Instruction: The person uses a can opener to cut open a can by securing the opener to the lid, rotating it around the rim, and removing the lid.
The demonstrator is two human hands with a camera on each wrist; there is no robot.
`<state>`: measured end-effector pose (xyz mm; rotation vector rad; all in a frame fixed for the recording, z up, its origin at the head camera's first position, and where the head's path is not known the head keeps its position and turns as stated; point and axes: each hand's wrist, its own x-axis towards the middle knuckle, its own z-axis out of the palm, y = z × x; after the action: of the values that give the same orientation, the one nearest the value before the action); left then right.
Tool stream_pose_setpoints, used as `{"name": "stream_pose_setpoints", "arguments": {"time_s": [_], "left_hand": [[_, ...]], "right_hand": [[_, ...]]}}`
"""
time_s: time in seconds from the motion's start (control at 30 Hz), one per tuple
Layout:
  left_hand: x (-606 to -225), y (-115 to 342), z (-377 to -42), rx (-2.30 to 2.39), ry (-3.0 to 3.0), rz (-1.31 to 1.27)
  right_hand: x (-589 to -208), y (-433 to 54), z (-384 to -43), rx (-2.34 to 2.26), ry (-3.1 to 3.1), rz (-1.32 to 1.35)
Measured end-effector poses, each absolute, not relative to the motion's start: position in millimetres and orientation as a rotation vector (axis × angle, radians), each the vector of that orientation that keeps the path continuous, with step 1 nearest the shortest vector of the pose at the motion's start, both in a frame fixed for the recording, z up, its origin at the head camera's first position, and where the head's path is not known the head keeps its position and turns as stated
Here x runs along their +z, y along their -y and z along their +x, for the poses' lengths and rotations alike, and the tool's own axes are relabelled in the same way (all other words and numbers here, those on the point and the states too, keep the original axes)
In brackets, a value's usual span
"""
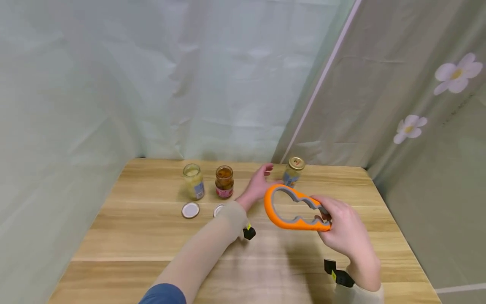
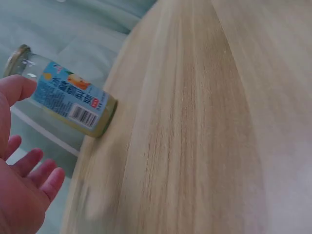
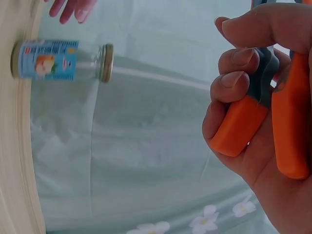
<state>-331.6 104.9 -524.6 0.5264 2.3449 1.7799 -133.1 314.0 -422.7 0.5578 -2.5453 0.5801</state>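
A glass jar (image 1: 291,175) with a gold lid and blue label stands upright near the table's back edge. My left hand (image 1: 260,181) reaches beside it with fingers spread and nothing held; in the left wrist view the thumb overlaps the jar (image 2: 73,97) near its top. My right hand (image 1: 347,223) grips the handles of an orange and grey jar opener (image 1: 271,207), raised above the table in front of the jar. In the right wrist view the fingers curl round the opener's handles (image 3: 239,129), and the jar (image 3: 63,61) stands beyond, its lid on.
Two lidless jars, one with pale contents (image 1: 193,183) and one with orange-brown contents (image 1: 224,183), stand at the back left. A loose lid (image 1: 190,210) lies before the pale one; another lid (image 1: 218,210) is partly hidden by my left sleeve. A curtain (image 1: 228,84) hangs behind the table (image 1: 125,236).
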Motion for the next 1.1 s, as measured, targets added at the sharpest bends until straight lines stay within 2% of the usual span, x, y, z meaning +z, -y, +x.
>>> {"name": "stream_pose_setpoints", "arguments": {"time_s": [0.47, 0.7, 0.93, 1.1], "left_hand": [[-516, -142, -337, 1.782, -2.201, 0.552], [-520, -145, -335, 1.828, -2.127, 0.53], [-530, -146, -336, 1.702, -2.306, 0.655], [-536, -149, -335, 1.747, -2.231, 0.653]], "right_hand": [[-423, -330, -126, 0.497, 2.546, 0.517], [-425, -330, -123, 0.497, 2.565, 0.498], [-427, -329, -122, 0.514, 2.565, 0.491], [-428, -330, -121, 0.517, 2.566, 0.481]]}}
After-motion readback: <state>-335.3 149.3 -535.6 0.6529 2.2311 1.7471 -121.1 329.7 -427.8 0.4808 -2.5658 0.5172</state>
